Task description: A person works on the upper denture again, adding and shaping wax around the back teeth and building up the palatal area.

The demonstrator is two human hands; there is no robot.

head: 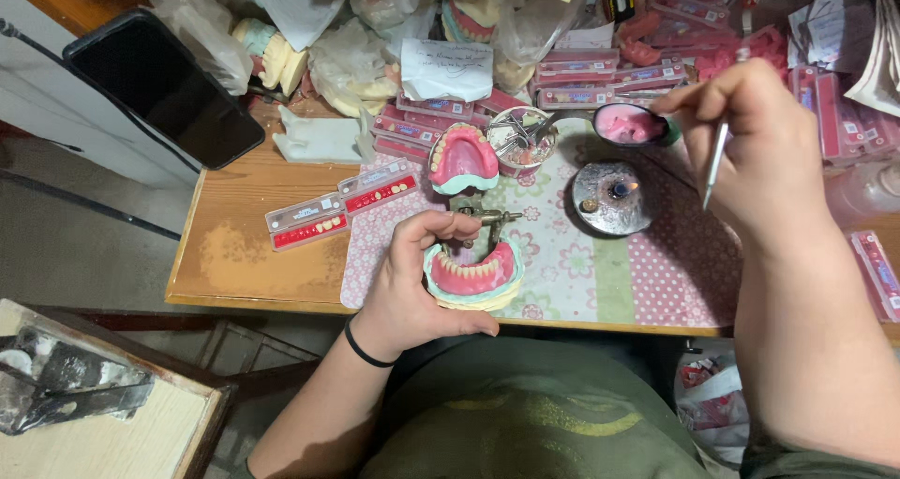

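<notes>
Cluttered desk [234, 245]: L hand [412, 282] fingers grip denture model [473, 277], R hand [750, 151] fingers pinch metal tool [714, 165].

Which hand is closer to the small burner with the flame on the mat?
Right. The right hand, holding a thin metal tool, is just beside the burner. The left hand is farther away, gripping the lower denture model.

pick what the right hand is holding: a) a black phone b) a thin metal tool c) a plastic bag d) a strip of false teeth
b, the right hand pinches a thin metal tool above the patterned mat, while the left hand holds the pink denture model; the black phone lies untouched on the far left.
</notes>
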